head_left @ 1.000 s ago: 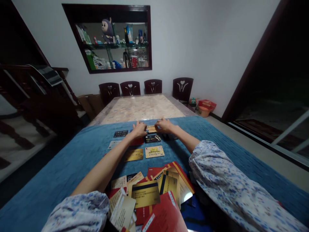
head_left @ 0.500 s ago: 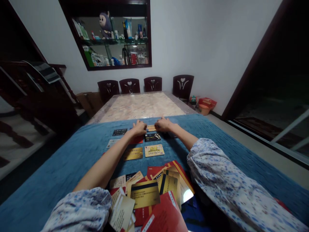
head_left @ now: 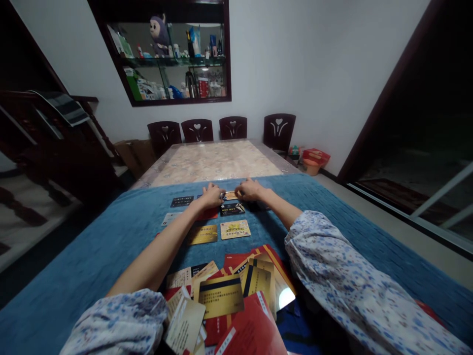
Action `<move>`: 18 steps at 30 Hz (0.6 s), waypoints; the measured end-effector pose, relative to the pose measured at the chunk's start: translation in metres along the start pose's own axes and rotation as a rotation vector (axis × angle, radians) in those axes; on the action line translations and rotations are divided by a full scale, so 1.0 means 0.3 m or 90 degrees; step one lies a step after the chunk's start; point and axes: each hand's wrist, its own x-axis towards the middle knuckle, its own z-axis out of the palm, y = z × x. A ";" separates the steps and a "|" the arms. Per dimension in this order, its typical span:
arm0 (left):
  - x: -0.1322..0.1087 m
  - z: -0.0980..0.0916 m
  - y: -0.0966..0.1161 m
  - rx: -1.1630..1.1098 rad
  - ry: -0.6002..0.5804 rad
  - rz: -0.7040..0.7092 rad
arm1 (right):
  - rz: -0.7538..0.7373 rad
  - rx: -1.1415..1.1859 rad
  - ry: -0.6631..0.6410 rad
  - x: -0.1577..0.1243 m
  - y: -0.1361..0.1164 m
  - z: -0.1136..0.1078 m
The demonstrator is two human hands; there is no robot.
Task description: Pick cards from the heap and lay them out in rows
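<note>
My left hand (head_left: 213,195) and my right hand (head_left: 250,190) are at opposite ends of a yellow-orange card (head_left: 232,195) in the far row on the blue cloth. The fingers of both are curled onto its edges, and they hide part of it. Just below lies a black VIP card (head_left: 232,209). Nearer are a pale yellow card (head_left: 235,229) and a gold card (head_left: 203,234), side by side. A black card (head_left: 182,201) and a light grey card (head_left: 170,219) lie left of my left forearm. A red card (head_left: 209,214) is partly covered by my left wrist.
Close to me is a heap of mixed cards, with a gold striped card (head_left: 220,296) and a red card sleeve (head_left: 249,328) on top. The blue cloth (head_left: 111,256) covers the near table; several dark chairs (head_left: 280,132) stand beyond it.
The view has shifted slightly. Both hands stay at the yellow-orange card, with only a slight shift of the fingers; the other cards lie as before.
</note>
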 end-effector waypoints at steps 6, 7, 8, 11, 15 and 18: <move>-0.003 0.006 -0.003 -0.005 0.006 0.010 | -0.007 -0.002 0.010 0.002 0.011 0.005; -0.005 0.006 -0.003 -0.005 0.008 0.011 | -0.009 -0.003 0.009 0.002 0.011 0.005; -0.005 0.006 -0.003 -0.006 0.011 0.011 | -0.011 -0.004 0.009 0.003 0.012 0.005; -0.005 0.002 0.000 -0.007 0.020 0.009 | -0.014 -0.008 0.011 0.004 0.013 0.007; -0.005 0.000 0.000 -0.005 0.026 0.011 | -0.016 -0.010 0.028 -0.004 0.015 0.012; -0.020 0.005 -0.006 -0.011 0.065 0.016 | -0.021 -0.010 0.055 -0.025 0.022 0.011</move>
